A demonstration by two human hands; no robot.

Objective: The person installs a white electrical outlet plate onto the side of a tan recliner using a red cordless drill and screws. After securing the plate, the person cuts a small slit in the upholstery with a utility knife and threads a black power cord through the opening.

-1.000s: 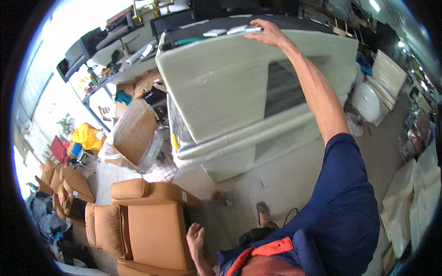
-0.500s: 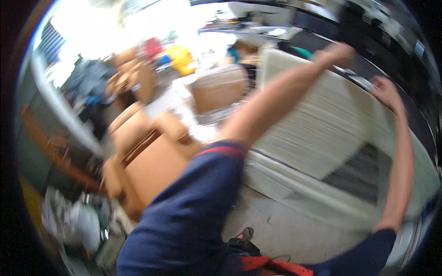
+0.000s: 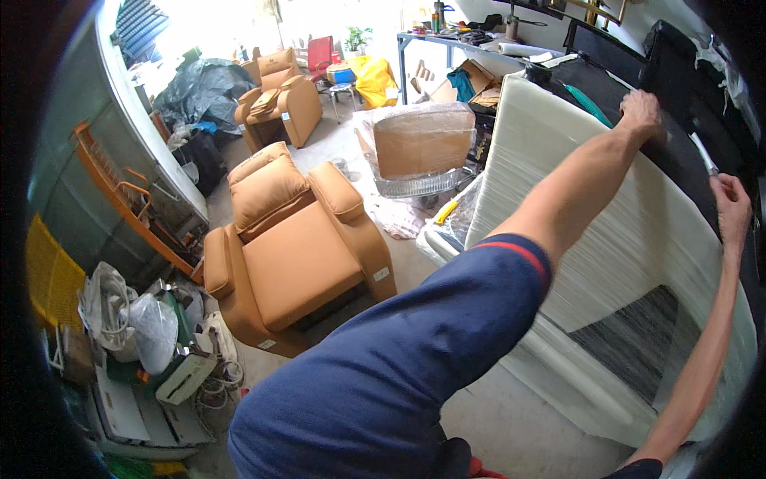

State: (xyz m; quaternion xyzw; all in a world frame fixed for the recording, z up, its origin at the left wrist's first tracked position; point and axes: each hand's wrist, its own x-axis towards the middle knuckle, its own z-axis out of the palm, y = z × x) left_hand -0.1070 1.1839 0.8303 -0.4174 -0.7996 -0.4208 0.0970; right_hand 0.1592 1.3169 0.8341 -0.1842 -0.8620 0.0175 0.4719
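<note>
My left hand reaches far across to the upper right, its fingers curled closed over a black padded surface. A pale thin strip runs up to that hand; what the fingers grip is hidden. Lower and farther right, my right hand pinches the end of a slim white strip-like piece, which points up and left over the black surface. Below both arms stands a large pale panel wrapped in clear film, with a dark grey patch low on it. Beside my left hand lies a green object.
A tan armchair stands left of my arm, another farther back. Between lies a film-wrapped piece with cardboard. A workbench with tools is at the back. Bags and a green case crowd the lower left.
Both hands have moved right in the picture, and the right hand has drawn apart from the left, lower down. The white piece now shows clearly in the right hand. The whole view has shifted.
</note>
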